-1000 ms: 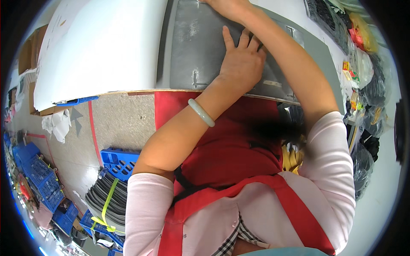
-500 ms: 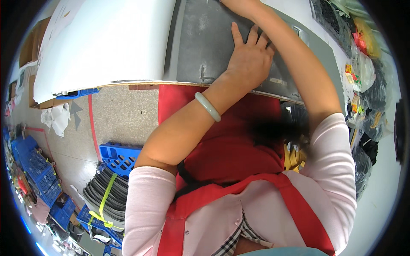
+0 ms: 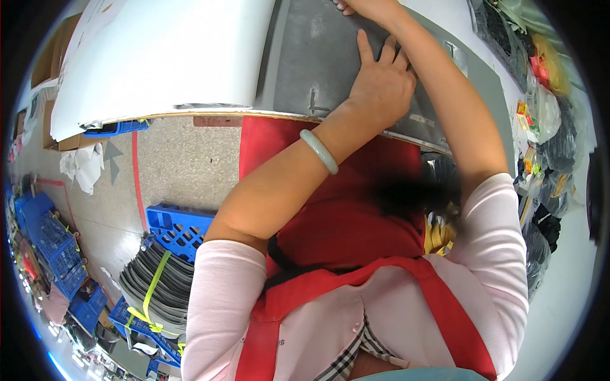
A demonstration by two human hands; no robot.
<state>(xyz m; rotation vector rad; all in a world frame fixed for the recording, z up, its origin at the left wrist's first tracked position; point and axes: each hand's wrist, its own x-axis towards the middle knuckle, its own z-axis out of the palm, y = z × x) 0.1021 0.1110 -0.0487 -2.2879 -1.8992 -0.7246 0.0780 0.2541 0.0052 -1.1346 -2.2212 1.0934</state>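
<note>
My left hand lies with its fingers spread on a dark grey sheet on the worktable, near the table's front edge. A pale bangle circles that wrist. Beyond it my right hand reaches across from the right, partly cut off by the upper edge of the view. Its visible fingers are bent together over the dark sheet; what they hold, if anything, cannot be made out. To the left, a large white sheet covers the table, its curved edge beside the dark sheet.
Below left, a blue plastic crate stands by a strapped stack of dark sheets. More blue crates line the far left. A cardboard box sits beyond the table's left end. Plastic bags crowd the right side.
The view has shifted slightly, so the table's sheets appear farther right. More of my right hand's bent fingers show at the top. My left hand stays spread on the dark sheet.
</note>
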